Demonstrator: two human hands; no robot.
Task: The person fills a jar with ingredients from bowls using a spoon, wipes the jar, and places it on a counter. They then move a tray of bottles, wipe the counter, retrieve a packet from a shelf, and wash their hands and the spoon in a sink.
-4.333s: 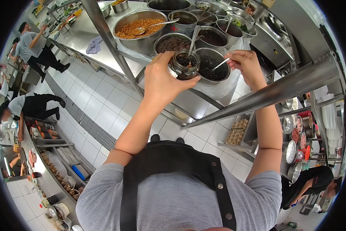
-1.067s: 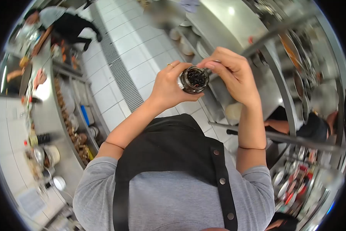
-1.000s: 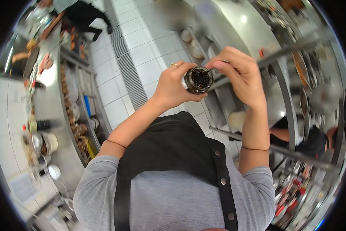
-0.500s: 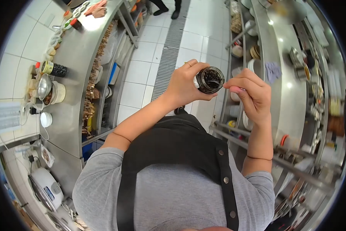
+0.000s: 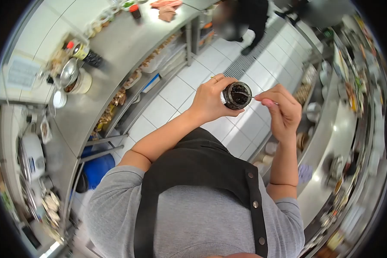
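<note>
My left hand (image 5: 210, 99) is wrapped round a glass jar (image 5: 230, 104) with dark, lumpy contents, its open mouth facing up toward me. Between the thumb and fingers of my right hand (image 5: 282, 109) is the thin handle of a metal spoon (image 5: 252, 97). The spoon reaches over the rim into the jar; its bowl is hard to make out against the dark contents. Both hands are in front of my black apron (image 5: 193, 165), above the floor.
A steel counter (image 5: 116, 56) on the left bears a metal bowl (image 5: 68, 74), a dark jar (image 5: 92, 59) and a red-lidded bottle (image 5: 135, 11). Another steel counter (image 5: 318, 189) runs along the right. A person in black (image 5: 251, 17) is in the aisle ahead.
My view has turned, so the counters and aisle appear tilted. A person has come nearer in the aisle. The spoon handle now shows at the jar's rim; both hands keep their grip.
</note>
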